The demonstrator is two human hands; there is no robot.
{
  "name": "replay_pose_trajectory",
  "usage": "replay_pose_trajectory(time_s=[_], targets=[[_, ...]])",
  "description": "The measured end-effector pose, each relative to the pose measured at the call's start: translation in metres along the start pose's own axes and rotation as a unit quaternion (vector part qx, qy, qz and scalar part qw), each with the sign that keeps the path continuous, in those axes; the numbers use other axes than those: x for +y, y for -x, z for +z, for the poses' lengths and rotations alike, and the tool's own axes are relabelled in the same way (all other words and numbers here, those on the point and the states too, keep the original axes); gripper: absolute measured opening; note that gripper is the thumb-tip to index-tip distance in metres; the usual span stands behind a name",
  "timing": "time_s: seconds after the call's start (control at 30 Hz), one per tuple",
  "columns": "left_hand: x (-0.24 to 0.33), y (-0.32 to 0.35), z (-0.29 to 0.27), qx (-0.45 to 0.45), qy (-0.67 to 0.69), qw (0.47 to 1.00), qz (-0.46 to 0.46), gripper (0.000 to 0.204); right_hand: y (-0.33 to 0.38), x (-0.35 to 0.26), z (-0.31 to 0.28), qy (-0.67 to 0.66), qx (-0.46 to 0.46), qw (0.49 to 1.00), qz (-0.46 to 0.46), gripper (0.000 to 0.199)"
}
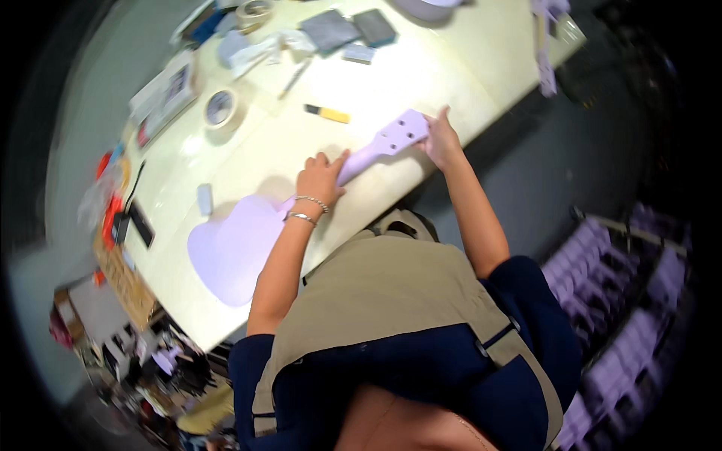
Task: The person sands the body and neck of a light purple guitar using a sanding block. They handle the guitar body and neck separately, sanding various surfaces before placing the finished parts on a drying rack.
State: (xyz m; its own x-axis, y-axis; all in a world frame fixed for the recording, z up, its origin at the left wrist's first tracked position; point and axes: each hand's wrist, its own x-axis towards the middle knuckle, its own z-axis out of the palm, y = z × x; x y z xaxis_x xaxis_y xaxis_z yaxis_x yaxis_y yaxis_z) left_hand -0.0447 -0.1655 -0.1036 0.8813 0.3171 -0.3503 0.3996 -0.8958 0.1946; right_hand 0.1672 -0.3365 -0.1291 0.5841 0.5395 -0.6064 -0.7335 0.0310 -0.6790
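A lilac ukulele (pixel 239 248) without strings lies aslant over the near part of the pale table (pixel 248 169). Its heart-like body is at the left, and its headstock (pixel 403 132), pierced with several holes, points to the upper right. My left hand (pixel 320 180) rests over the neck near the body, fingers bent around it. At the headstock's far end is my right hand (pixel 442 143), its fingers partly hidden beneath the edge and its thumb raised off it. A small yellow-and-black tool (pixel 328 113) lies just beyond the neck.
Tape rolls (pixel 221 110), grey pads (pixel 329 31) and a white box (pixel 163 96) stand farther back. A pale block (pixel 204 199) lies beside the body. Another lilac headstock (pixel 546 71) juts past the table's right edge. Racks of lilac instruments (pixel 594 263) stand at my right.
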Motion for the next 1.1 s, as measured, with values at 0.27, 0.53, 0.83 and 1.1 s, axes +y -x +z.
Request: replay_pose_trajectory(time_s=[0.27, 0.53, 0.83, 1.1], targets=[[0.001, 0.061, -0.025, 0.394, 0.006, 0.916, -0.081, 0.035, 0.098, -0.062, 0.060, -0.201, -0.200, 0.958, -0.033, 0.096], [0.022, 0.260, -0.169, 0.563, 0.249, 0.741, -0.270, 0.028, 0.072, -0.014, 0.087, 0.151, -0.480, 0.861, 0.070, 0.072], [0.112, 0.459, -0.083, 0.813, 0.292, 0.410, -0.293, 0.026, 0.123, 0.081, 0.120, 0.270, -0.497, 0.806, 0.173, 0.054], [0.183, 0.510, 0.006, 0.875, 0.205, 0.213, -0.382, 0.027, 0.149, 0.134, 0.171, 0.336, -0.553, 0.734, 0.205, 0.042]])
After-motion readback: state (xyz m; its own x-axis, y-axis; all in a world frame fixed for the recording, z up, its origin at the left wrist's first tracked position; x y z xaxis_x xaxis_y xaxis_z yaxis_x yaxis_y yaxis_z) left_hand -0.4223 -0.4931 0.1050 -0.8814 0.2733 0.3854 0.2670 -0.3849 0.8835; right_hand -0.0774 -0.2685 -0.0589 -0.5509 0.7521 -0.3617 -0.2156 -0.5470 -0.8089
